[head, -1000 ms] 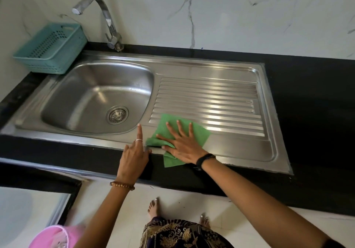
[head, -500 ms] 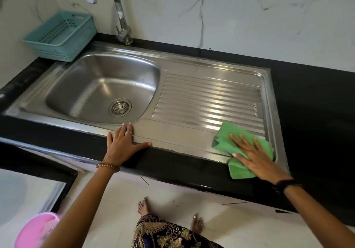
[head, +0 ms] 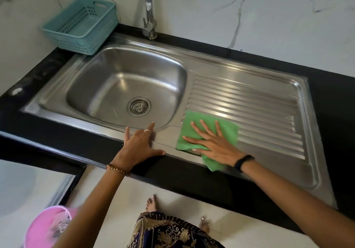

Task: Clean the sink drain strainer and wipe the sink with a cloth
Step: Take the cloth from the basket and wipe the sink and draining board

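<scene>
A steel sink (head: 107, 86) with a ribbed drainboard (head: 249, 105) is set into a black counter (head: 326, 86). The round drain strainer (head: 138, 106) sits in the bottom of the basin. A green cloth (head: 226, 130) lies flat on the near left part of the drainboard. My right hand (head: 213, 144) presses on the cloth with straight, spread fingers. My left hand (head: 140, 145) rests flat on the sink's front rim, just left of the cloth, fingers pointing toward the basin.
A teal plastic basket (head: 80, 24) stands at the counter's back left corner. The tap (head: 148, 7) rises behind the basin against a marble wall. A pink bucket (head: 46, 226) sits on the floor at lower left. My bare feet show below the counter edge.
My right hand has slid the green cloth from the drainboard's right end back to its left end, near the basin. My left hand has stayed on the front rim.
</scene>
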`<action>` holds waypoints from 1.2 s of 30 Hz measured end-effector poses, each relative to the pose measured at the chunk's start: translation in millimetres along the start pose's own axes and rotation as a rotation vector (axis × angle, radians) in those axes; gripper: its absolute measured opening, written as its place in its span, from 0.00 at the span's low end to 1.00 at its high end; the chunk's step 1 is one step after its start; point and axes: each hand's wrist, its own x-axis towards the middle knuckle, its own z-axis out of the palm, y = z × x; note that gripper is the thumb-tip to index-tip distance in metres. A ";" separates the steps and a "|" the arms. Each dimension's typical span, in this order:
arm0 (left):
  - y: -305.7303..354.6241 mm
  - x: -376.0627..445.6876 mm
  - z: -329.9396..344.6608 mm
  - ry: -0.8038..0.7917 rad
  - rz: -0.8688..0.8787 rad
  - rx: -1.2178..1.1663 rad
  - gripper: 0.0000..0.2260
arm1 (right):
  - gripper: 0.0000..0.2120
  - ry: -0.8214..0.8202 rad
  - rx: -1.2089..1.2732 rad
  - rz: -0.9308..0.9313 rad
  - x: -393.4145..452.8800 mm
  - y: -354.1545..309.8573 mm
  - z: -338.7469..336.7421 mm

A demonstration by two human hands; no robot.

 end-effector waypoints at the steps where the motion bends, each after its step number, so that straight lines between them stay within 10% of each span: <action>1: -7.2 2.8 -5.2 -0.010 0.010 -0.001 0.40 | 0.23 0.022 -0.026 -0.025 28.3 -16.7 -2.3; 8: -40.5 -2.6 -8.3 0.056 -0.087 -0.010 0.53 | 0.25 0.054 -0.044 -0.027 112.8 -81.7 -12.2; 17: -51.9 1.8 -7.9 -0.103 -0.047 0.110 0.45 | 0.36 0.013 -0.045 0.025 -19.4 3.0 2.2; 22: -49.2 -0.9 -9.3 -0.047 -0.040 0.082 0.43 | 0.26 -0.010 0.025 0.108 -50.0 10.2 2.9; 36: -90.5 -16.0 -81.7 0.055 -0.233 -0.370 0.46 | 0.24 -0.034 0.359 -0.074 168.5 -153.7 -18.2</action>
